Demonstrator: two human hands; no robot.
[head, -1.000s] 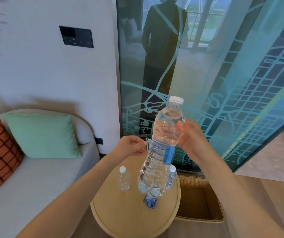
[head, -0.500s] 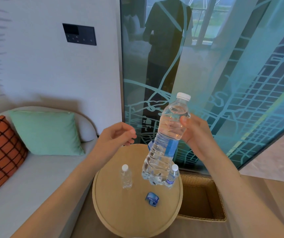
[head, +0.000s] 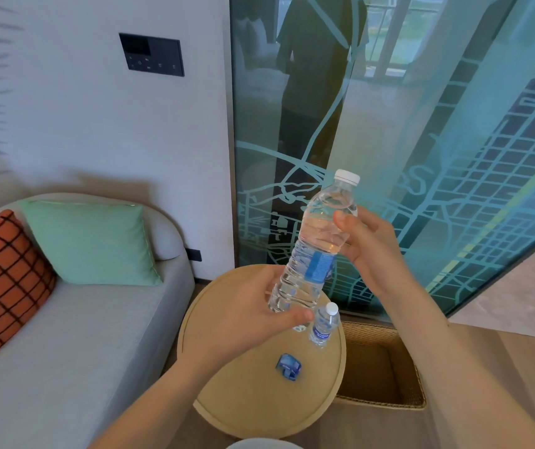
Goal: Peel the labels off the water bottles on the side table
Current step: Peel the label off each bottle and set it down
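Head: one held bottle (head: 301, 280), one standing bottle (head: 323, 325)

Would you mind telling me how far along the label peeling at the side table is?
Done: a crumpled blue label lies on the side table. In hand: the left hand and right hand hold the large water bottle tilted, a blue label strip on it. Left: that strip, and the small bottle standing on the table with its label on.
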